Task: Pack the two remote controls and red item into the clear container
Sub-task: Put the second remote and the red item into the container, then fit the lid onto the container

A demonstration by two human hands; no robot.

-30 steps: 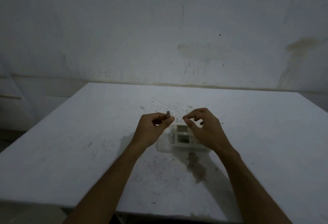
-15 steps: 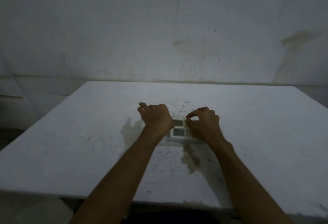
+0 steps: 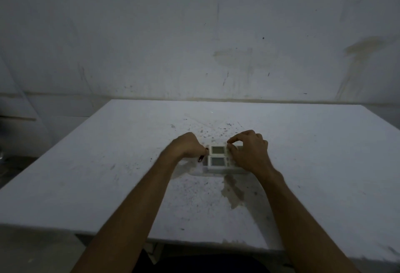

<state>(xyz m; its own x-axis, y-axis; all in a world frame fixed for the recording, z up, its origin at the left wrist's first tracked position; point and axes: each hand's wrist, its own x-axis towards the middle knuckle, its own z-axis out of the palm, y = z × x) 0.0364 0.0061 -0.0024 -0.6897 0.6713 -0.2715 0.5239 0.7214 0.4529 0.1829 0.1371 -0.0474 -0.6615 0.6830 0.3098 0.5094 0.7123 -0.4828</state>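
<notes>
Two bare hands meet over a clear container (image 3: 225, 170) near the middle of a scuffed white table (image 3: 108, 164), below a stained wall (image 3: 216, 34). Two white remotes (image 3: 217, 155) lie flat in the container, side by side and touching, their small grey screens facing up. The left hand (image 3: 187, 146) is curled at the container's left end, fingers closed on something small; a dark, reddish sliver (image 3: 201, 158) shows just below its knuckles, and whether this is the red item cannot be told in the dim light. The right hand (image 3: 249, 151) lies over the remotes' right ends, thumb and forefinger drawn together at the far remote's top edge, though what they nip, if anything, is hidden.

The remotes seem to fill the container, so room for a third piece looks tight. If the small thing is pushed in at the left end, it may wedge against the remotes or ride up over the rim. The clear walls are hard to see against the pale table, so a misjudged drop could land it outside. Pressure from the right hand could also tilt the far remote or slide the light container across the smooth top
</notes>
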